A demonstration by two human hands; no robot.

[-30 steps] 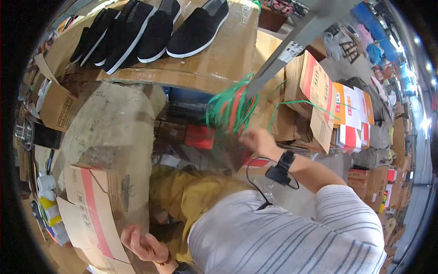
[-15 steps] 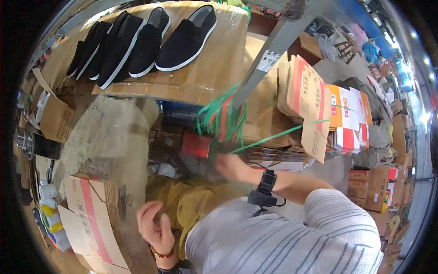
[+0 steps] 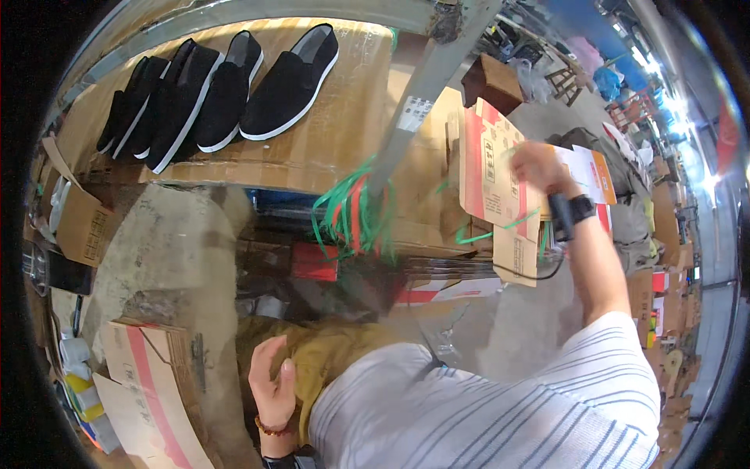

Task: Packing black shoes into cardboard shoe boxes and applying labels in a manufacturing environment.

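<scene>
My right hand (image 3: 539, 167) is over the upper right part of a stack of flattened cardboard cartons (image 3: 491, 176). Its fingers are curled in and partly blurred; I cannot make out what, if anything, is in them. A green strap (image 3: 488, 234) lies loosely across the lower part of that stack. My left hand (image 3: 272, 384) is raised beside my olive trousers (image 3: 336, 341), empty, with thumb and fingers apart. Several black cloth shoes (image 3: 285, 86) with white soles stand in a row on the brown, tape-covered surface (image 3: 312, 160) ahead.
A grey metal post (image 3: 410, 117) rises between the shoes and the cartons, with green and red straps (image 3: 355, 211) bunched at its lower end. More flattened cartons (image 3: 148, 375) stand at lower left. Orange and white boxes (image 3: 598, 176) lie right of the carton stack.
My right hand has moved up and right, from below the strap bunch to the carton stack. The green strap, formerly stretched straight, now hangs slack. My left hand stays open near the same place.
</scene>
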